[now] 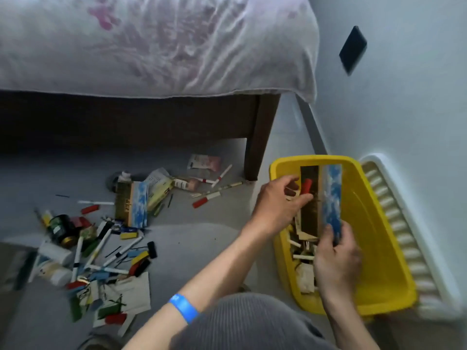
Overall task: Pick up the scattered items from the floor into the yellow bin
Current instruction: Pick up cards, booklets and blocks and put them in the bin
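The yellow bin (374, 223) stands on the floor at the right, with pale sticks and paper scraps piled along its left side. My right hand (336, 261) grips the near end of a long box (331, 198) with a blue cloud print, which lies lengthwise inside the bin. My left hand (275, 205) hovers over the bin's left rim and pinches a white pen with a red cap (306, 186) between thumb and fingers. A second cloud-print box (137, 205) lies on the floor among scattered pens, caps, cards and small jars (60, 229).
A bed with a pale flowered cover (151, 46) fills the top; its dark wooden leg (257, 142) stands just left of the bin. A white ribbed tray (404, 236) leans between bin and wall. More pens and packets (204, 162) lie near the bed leg.
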`<state>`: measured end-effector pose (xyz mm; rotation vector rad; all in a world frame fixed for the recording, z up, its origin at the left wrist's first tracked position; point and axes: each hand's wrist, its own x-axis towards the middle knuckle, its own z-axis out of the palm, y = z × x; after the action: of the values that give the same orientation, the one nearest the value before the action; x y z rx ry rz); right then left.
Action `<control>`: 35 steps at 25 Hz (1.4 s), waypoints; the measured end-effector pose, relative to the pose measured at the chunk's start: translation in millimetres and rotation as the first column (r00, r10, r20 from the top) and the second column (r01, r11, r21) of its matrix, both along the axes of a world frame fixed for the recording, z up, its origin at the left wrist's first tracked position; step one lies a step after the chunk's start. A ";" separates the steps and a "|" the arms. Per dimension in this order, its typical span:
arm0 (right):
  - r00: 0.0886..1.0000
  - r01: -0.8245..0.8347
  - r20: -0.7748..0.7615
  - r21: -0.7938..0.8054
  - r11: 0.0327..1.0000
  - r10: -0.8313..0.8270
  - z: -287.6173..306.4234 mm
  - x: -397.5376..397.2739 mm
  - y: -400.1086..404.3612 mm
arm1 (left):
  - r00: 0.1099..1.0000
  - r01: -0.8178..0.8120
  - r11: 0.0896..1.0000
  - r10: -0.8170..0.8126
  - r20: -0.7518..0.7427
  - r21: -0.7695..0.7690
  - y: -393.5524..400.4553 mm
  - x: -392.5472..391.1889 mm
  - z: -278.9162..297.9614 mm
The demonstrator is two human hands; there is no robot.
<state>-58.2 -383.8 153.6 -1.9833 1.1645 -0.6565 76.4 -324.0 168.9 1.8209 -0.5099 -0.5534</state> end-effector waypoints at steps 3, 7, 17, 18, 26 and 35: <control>0.947 -0.123 -0.295 0.040 0.992 0.129 0.3 -8.7 -9.6 | 0.998 0.052 0.984 -0.058 0.032 0.171 7.6 -7.5 -4.7; 0.918 -0.362 -0.180 -0.019 0.932 0.353 -2.5 16.0 13.1 | 0.994 -0.105 0.969 0.099 0.040 0.224 55.3 6.2 -30.8; 0.525 -0.792 -0.415 0.080 0.605 0.743 -124.9 182.1 90.5 | 0.961 -0.273 0.843 0.218 0.169 0.463 165.7 116.0 -149.0; 0.493 -0.808 -0.444 0.086 0.583 0.748 -138.6 196.7 90.9 | 0.962 -0.263 0.810 0.177 0.208 0.524 169.2 127.3 -159.3; 0.411 -0.826 -0.667 0.016 0.564 0.621 -218.2 250.1 71.8 | 0.950 -0.059 0.746 -0.161 0.266 0.663 153.0 154.1 -231.5; 0.512 -0.680 -0.683 0.049 0.731 0.521 -225.4 254.7 78.3 | 0.425 -0.499 0.811 0.536 -0.729 0.306 178.1 140.8 -213.8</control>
<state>196.5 -305.5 -71.8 -2.7280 0.6314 0.3613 217.2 -145.9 -44.9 1.4387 0.6962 -0.8550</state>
